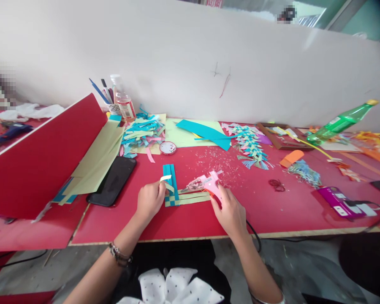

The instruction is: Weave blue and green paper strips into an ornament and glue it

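On the red table in front of me lies a woven piece of blue and pale yellow paper strips (190, 198), its blue strips pointing away and its yellow ones to the right. My left hand (150, 198) pinches a curled pale yellow paper strip (165, 179) above the woven corner. In my right hand (231, 211) is a pink hot glue gun (213, 185), its handle gripped and its nozzle pointing left over the strips. A black phone (112, 181) rests to the left of my left hand.
A heap of cut paper strips (144, 135) lies at the back left beside a clear bottle (125, 103). A red partition (50, 156) stands at left. At right are a tilted green bottle (338, 124) and a purple power strip (340, 202); a black cord hangs over the front edge.
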Available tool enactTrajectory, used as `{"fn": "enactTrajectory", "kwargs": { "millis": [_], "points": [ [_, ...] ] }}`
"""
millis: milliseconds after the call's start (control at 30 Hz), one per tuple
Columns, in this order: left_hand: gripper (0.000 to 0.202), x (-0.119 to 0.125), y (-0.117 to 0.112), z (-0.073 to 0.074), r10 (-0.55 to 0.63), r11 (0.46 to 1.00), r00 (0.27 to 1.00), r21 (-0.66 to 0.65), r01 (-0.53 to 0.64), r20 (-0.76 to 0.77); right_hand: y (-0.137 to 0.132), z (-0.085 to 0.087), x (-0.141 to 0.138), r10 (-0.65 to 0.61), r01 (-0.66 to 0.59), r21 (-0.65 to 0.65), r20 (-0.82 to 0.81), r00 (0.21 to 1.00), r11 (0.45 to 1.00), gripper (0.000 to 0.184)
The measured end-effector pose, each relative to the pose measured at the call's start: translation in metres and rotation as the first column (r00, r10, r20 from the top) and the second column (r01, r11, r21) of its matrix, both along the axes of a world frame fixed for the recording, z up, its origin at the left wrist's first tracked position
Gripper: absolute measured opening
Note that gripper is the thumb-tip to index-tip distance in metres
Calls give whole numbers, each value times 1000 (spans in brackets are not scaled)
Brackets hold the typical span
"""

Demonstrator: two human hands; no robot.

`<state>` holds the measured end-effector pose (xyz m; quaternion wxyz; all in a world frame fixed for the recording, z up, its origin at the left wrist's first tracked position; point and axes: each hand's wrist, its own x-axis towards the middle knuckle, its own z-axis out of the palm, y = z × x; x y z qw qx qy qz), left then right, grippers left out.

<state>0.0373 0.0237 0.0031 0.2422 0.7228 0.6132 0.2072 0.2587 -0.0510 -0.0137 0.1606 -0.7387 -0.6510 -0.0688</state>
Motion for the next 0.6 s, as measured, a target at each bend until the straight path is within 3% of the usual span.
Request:
{"fn": "enactTrajectory", "kwargs": {
  "millis": [600],
  "points": [
    [48, 0, 1, -2, -3, 1000, 1000, 13, 3, 11, -11, 6, 28, -158, 157, 17, 75, 985, 987, 37]
  ]
}}
